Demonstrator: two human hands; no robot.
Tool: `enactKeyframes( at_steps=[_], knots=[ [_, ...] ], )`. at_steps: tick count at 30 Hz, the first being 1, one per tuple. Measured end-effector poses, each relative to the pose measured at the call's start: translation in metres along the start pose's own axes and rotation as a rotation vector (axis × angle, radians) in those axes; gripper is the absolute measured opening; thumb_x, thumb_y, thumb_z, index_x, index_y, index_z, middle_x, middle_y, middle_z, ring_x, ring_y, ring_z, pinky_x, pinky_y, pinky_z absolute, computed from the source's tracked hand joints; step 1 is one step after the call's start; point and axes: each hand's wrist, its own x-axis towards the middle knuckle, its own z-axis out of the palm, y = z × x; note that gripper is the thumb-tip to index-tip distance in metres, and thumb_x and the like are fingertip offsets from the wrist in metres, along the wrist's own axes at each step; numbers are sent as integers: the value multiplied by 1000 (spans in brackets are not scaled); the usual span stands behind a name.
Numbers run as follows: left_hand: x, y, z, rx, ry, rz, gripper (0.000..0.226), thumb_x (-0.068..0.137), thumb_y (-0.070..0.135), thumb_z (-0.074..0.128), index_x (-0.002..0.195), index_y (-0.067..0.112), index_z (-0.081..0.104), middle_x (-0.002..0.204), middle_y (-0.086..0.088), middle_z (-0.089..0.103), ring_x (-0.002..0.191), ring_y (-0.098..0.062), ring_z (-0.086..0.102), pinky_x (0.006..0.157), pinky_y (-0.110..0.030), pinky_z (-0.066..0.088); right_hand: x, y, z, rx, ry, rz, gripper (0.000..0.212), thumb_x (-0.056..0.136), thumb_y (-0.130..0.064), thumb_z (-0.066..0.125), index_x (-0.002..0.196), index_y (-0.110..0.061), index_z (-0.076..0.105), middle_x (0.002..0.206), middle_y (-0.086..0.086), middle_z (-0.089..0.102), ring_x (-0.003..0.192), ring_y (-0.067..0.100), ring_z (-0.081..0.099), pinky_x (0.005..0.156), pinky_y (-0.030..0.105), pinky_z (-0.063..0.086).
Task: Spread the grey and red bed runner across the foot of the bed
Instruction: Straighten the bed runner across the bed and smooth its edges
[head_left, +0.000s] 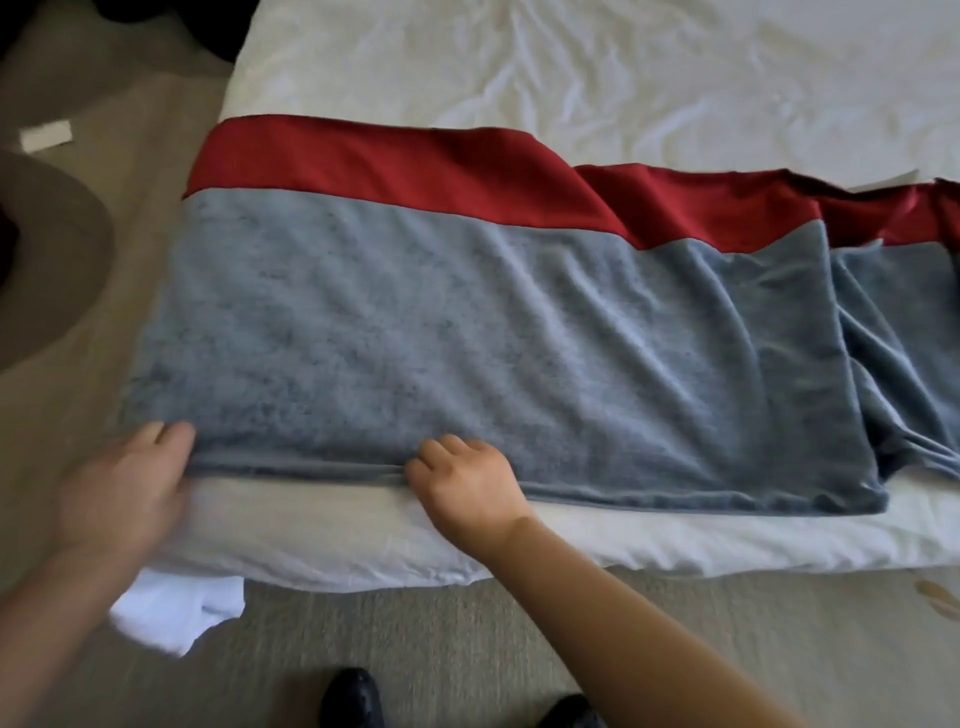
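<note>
Bed runner (441, 322) is lying across the white bed (623, 78), flat at frame left and rumpled at right. Left hand (124, 488) is gripping its lower-left corner, fingers curled on the cloth. Right hand (467, 483) is pinching the hem at lower centre.

Beige carpet (467, 649) covers the floor beside the bed (571, 67), with a brownish stain (935, 597) at the far right and a small white slip of paper (45, 135) well off to the left, near a round brown shape (62, 260) I can't make out. A white cloth (171, 613) hangs onto the carpet below the bed's near corner, and the toes of my black shoes (353, 696) show at the bottom edge.
</note>
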Motion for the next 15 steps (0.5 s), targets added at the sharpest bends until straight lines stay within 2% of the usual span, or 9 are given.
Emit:
enactKeyframes(
  at_steps=[5,8,11,15],
  knots=[
    [-18,-13,8,61,-36,41,31,60,0,73,74,9,47,74,-13,46,57,-36,56,45,-39,45,-14,-5,7,52,-43,-96,21,53,0,75,60,-15,63,60,0,55,49,17,47,39,23,32],
    [-27,-8,9,89,108,114,14,63,14,57,74,11,51,70,-10,47,59,-34,55,45,-37,40,-18,-1,5,51,-43,-121,17,62,-3,75,69,-16,67,67,-1,58,54,17,51,41,24,35],
    [-30,23,2,34,244,289,25,62,26,42,77,11,55,69,-8,52,61,-31,55,52,-38,40,-32,17,0,46,-34,-86,13,70,-6,71,78,-16,68,72,0,59,60,19,54,46,27,40],
    [-41,110,-7,-97,364,599,25,72,18,43,84,12,63,78,-5,62,64,-26,60,54,-34,48,-79,61,-17,-25,-43,44,13,78,-10,59,84,-16,70,76,2,61,63,22,57,52,30,45]
  ],
)
